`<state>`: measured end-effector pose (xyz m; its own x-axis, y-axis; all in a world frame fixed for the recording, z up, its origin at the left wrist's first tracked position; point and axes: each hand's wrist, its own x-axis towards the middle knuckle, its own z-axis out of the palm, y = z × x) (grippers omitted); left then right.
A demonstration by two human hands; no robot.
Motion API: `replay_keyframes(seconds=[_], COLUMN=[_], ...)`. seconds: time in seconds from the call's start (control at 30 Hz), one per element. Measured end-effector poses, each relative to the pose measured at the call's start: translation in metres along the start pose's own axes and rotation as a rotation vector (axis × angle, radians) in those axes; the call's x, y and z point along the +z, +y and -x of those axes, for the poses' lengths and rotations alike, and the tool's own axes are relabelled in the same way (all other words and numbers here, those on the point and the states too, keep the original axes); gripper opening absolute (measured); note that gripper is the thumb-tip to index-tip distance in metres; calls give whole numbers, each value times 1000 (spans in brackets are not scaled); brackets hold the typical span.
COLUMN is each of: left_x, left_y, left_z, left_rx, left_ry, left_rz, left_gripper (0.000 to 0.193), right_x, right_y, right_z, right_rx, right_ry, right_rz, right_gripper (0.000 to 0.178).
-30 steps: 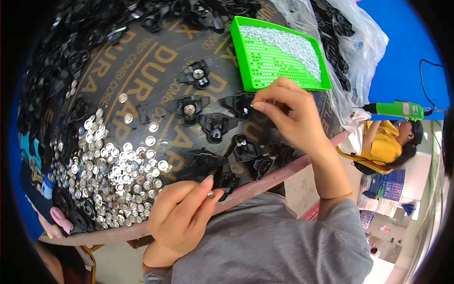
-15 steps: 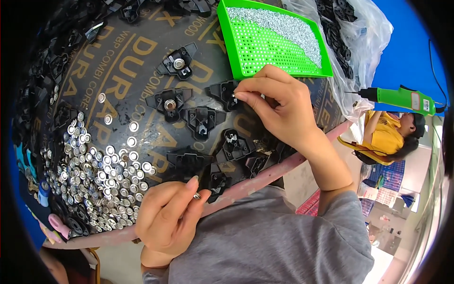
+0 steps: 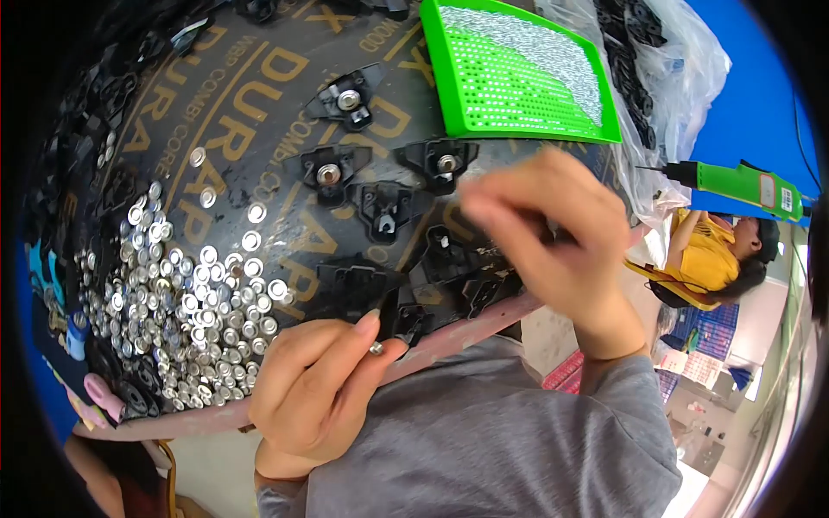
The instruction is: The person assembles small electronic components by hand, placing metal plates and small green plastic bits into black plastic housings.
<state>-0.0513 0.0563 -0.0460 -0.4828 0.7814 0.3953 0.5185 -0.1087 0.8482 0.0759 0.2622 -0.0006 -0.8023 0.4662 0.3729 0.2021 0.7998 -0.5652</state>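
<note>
My left hand (image 3: pixel 315 393) is at the table's near edge, thumb and forefinger pinching a small round metal cap (image 3: pixel 376 349). My right hand (image 3: pixel 561 233) is smeared by motion over the table, just right of a black plastic bracket (image 3: pixel 423 155) that has a metal cap (image 3: pixel 446 162) seated in it. Whether its fingers hold anything does not show. Two more black brackets, one upper (image 3: pixel 367 86) and one farther left (image 3: pixel 350 160), also carry caps. Several others, such as the middle bracket (image 3: pixel 380 207), show no round cap.
Loose metal caps (image 3: pixel 216 302) lie heaped at the left. A green perforated tray (image 3: pixel 484 86) of small silvery pieces stands at the back right. Beyond it are a clear plastic bag (image 3: pixel 682 78) with black parts and a green electric screwdriver (image 3: pixel 734 181). Another person (image 3: pixel 704 250) sits at the right.
My right hand has moved right and back from the bracket it was touching, and a metal cap now shows there. My left hand keeps its pinch. The whole view has shifted slightly.
</note>
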Motion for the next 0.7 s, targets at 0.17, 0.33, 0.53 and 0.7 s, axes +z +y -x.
replay_keyframes(seconds=[0.17, 0.33, 0.53, 0.7], left_x=[0, -4, -2, -2], left_y=[4, 6, 3, 2], left_z=[-9, -3, -1, 0], left_rx=[43, 24, 50, 63], left_ry=[-24, -30, 2, 15], left_rz=[46, 15, 28, 35], left_gripper=[45, 46, 50, 50], right_x=[6, 19, 19, 18], right_y=[-40, -40, -44, -45], right_z=[17, 27, 23, 18], right_rx=[230, 345, 431, 474], right_ry=[-332, -328, -362, -399], right_rz=[-632, -798, -843, -864], right_gripper=[19, 18, 15, 13])
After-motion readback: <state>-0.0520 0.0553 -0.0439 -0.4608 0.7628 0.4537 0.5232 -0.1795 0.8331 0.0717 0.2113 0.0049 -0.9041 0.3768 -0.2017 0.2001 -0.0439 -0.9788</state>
